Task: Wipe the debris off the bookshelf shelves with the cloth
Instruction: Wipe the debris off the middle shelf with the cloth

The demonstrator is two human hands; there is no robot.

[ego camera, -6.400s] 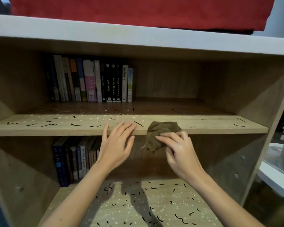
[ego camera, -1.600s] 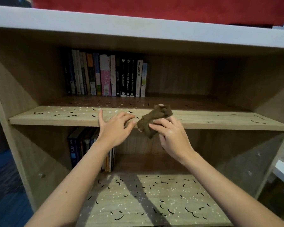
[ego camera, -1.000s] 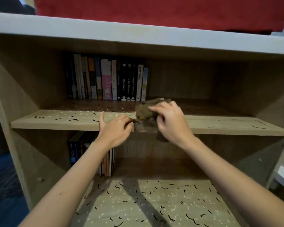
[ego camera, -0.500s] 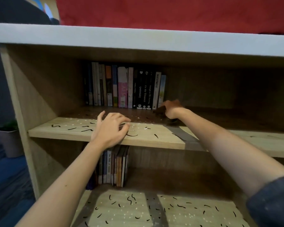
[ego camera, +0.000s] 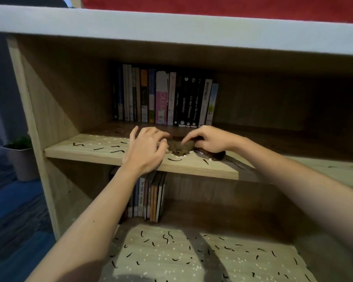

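A crumpled brown cloth [ego camera: 179, 147] lies on the middle shelf [ego camera: 90, 149] of a wooden bookshelf, with my right hand [ego camera: 209, 140] pressing down on it and gripping it. White crumbs [ego camera: 178, 159] are bunched along the cloth's front edge. My left hand [ego camera: 146, 150] rests at the shelf's front edge just left of the cloth, fingers curled and apart, holding nothing. Black squiggly bits and white specks [ego camera: 102, 146] lie over the left part of this shelf. The lower shelf [ego camera: 192, 255] is strewn with the same debris.
A row of upright books [ego camera: 163, 98] stands at the back of the middle shelf, behind my hands. More books [ego camera: 149, 198] stand at the back of the lower shelf. A small potted plant [ego camera: 20, 155] sits on the floor left of the bookshelf. Red fabric [ego camera: 232, 7] lies on top.
My right hand has drawn the cloth from deep by the books forward toward the front edge, gathering white crumbs. My left hand stayed at the shelf edge. The view shifted left.
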